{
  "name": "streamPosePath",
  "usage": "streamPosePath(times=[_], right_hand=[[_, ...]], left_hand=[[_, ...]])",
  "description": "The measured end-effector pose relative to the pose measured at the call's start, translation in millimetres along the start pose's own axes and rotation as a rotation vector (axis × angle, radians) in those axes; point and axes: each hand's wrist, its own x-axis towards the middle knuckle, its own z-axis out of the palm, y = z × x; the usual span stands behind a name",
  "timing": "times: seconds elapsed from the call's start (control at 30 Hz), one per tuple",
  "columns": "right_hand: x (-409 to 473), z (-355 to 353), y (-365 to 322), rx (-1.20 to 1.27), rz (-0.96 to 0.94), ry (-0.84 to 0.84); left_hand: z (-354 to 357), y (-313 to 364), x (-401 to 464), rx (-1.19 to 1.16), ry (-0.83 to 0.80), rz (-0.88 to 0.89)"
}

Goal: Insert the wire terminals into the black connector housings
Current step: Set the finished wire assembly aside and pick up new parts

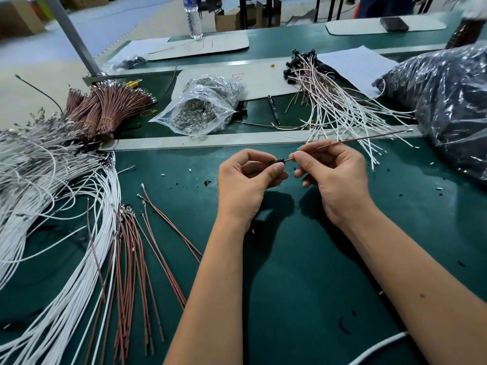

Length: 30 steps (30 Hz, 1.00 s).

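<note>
A small black housing is pinched in the left hand. A thin brown wire is pinched near its terminal by the right hand. Being limp, it is probably best gripped there.

No legible text. Red marks on white boards unreadable; water bottle label blurred.

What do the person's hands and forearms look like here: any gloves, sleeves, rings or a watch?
Both the left hand and the right hand are bare: no gloves, rings or watch. The forearms are uncovered to the frame's edge; no sleeve shows. Fingernails are short and unpainted.
</note>
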Motion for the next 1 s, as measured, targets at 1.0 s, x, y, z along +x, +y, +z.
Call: streamPosePath(times=[1.0], right_hand=[[-0.1,21.3,-14.6,-0.31,0.084,-0.342]], left_hand=[[6.1,16.3,-2.0,-0.302,0.15,-0.166]])
